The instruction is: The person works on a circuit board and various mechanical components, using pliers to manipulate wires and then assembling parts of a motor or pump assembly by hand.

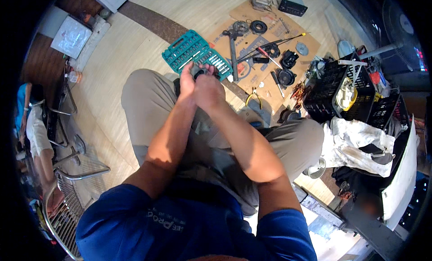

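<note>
Both my hands meet in front of my knees, closed around a small dark part (199,73). My left hand (187,83) holds it from the left side, thumb stretched along it. Pressed against it from the right, my right hand (209,90) has its fingers curled. The part is mostly covered by the fingers, so I cannot make out its kind. Just beyond my hands an open teal socket set case (176,48) lies on the floor, with rows of sockets and bits in it.
A cardboard sheet (310,41) bears a hammer (233,58), a red-handled screwdriver (269,57), yellow-handled pliers (253,99) and several dark round parts. Black crates (321,92) stand at the right, beside a stained white cloth (355,139). A metal chair (67,207) is at the left.
</note>
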Motion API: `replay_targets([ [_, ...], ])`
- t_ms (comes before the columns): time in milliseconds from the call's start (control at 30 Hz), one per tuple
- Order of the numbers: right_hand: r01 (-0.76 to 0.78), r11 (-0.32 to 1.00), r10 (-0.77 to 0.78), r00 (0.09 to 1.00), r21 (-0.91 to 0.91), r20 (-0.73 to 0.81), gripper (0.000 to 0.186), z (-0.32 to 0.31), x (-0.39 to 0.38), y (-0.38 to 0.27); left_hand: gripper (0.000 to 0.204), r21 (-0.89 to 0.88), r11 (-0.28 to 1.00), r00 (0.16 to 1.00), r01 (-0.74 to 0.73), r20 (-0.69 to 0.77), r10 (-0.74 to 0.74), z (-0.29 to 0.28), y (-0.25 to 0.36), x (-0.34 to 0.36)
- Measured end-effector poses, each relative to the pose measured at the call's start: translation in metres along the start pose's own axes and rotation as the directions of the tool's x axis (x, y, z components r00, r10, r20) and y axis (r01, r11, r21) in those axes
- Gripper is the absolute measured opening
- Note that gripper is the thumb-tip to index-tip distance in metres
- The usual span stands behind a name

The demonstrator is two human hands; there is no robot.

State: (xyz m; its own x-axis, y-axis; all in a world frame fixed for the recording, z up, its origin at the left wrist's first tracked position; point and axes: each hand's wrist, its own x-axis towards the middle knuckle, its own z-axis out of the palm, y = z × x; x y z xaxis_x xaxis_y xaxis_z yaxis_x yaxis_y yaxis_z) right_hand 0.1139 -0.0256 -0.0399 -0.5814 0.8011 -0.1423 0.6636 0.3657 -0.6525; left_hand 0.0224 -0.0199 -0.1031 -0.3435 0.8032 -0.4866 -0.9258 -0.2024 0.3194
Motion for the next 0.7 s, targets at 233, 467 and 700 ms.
replay_targets([
  [233,0.118,0.993,-0.117,0.991,-0.013,0.070,0.020,-0.038,-0.011,0.001,0.029,-0.110,0.993,0.999,-0.051,-0.004,0.051,0.015,0.015,-0.008],
  [467,0.138,0.989,-0.135,0.989,-0.045,0.064,0.018,-0.056,-0.029,-0.007,0.033,-0.192,0.981,0.992,0.036,0.130,-0.011,0.007,0.018,-0.010],
  [700,0.062,0.997,-0.062,0.998,-0.037,0.011,0.020,-0.065,-0.031,-0.019,0.043,-0.306,0.939,0.968,0.155,0.236,-0.083,0.005,0.031,-0.014],
])
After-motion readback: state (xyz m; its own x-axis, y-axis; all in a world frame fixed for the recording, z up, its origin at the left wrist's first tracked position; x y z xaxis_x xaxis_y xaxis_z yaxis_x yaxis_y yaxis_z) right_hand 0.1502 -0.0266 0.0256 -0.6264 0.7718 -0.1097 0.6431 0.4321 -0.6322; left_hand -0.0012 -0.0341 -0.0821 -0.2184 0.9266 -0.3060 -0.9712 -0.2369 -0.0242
